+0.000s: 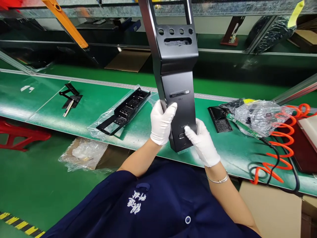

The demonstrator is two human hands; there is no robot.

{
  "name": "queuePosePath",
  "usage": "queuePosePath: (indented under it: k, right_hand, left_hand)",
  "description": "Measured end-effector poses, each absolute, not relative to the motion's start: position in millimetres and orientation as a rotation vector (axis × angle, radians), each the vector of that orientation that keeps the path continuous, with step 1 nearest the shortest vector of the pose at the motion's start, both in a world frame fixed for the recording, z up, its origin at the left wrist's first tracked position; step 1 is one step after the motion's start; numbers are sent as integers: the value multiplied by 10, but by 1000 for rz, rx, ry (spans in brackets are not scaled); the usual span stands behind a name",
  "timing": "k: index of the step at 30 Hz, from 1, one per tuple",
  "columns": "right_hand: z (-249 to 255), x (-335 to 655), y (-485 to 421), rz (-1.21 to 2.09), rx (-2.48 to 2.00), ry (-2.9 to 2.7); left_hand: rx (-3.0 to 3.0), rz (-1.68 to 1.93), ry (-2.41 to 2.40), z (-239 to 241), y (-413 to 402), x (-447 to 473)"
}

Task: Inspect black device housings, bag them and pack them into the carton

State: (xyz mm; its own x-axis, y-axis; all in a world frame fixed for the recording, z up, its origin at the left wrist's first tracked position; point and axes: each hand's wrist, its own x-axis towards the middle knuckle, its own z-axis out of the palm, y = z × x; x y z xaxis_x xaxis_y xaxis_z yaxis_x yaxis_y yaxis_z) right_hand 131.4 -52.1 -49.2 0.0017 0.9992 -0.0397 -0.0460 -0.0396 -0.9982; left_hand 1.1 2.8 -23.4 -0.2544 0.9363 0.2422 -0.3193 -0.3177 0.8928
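Observation:
Both my hands wear white gloves and hold a long black plastic housing (pixel 178 79) upright above the bench edge. It has a bend partway up, a row of round holes, slots and an open frame at its top, which the picture cuts off. My left hand (pixel 162 122) grips its left edge, thumb on the front face. Lower down, my right hand (pixel 203 142) clasps the right edge, its thumb beside a small oval mark. The fingers behind the housing are hidden. A similar black housing (pixel 126 110), hollow side up, lies on clear plastic film to the left.
On the green bench (pixel 44 99) stands a small black stand (pixel 71 99) at left. To the right lie a black part (pixel 220 120), a green-handled tool (pixel 244 125), bunched plastic wrap (pixel 260 115) and an orange coiled hose (pixel 284 145). A metal shelf edge (pixel 223 8) crosses overhead.

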Motion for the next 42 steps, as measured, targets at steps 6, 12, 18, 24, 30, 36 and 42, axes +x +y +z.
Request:
queuePosePath:
  k: [6, 12, 18, 24, 30, 36, 42]
  right_hand:
    - [-431, 1248, -539, 1168, -1173, -1266]
    - [-381, 1235, -555, 965, -1223, -1431]
    - [-449, 1300, -586, 935, -1233, -1462]
    - [-520, 1369, -524, 1322, -1043, -1238]
    - [-542, 1410, -494, 1451, -1118, -1216]
    - [-517, 1395, -523, 1418, -1253, -1269]
    - [-513, 1383, -493, 1530, -1161, -1259]
  left_hand:
    - [996, 1741, 956, -220, 34, 20]
    - [947, 1734, 903, -230, 2, 38]
    - [974, 1724, 928, -234, 22, 10]
    - [1028, 1696, 937, -262, 39, -54]
    - [1064, 1714, 1013, -267, -47, -3]
    - [1120, 1758, 982, -279, -91, -45]
    - [1135, 1698, 1046, -271, -109, -78]
